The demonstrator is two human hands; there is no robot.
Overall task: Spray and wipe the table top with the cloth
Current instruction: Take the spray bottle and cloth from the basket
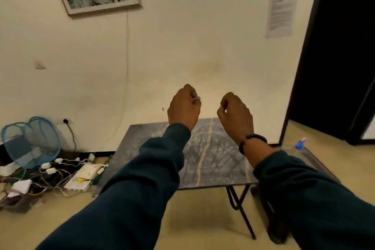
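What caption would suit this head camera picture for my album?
Both hands, left hand and right hand, raised with curled fingers over a marble-patterned table, spray bottle at its right edge.

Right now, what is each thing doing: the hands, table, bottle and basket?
Left hand: raised, fingers curled, holding nothing.
Right hand: raised, curled, empty.
Table: standing, not being touched.
Spray bottle: upright at the table's right edge, untouched.
Mesh basket: tipped over on the floor.

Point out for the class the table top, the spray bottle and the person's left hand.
table top (211, 160), head view, on its bare marbled surface between the arms.
spray bottle (300, 144), head view, on its blue nozzle head.
left hand (183, 107), head view, on the back of the curled hand.
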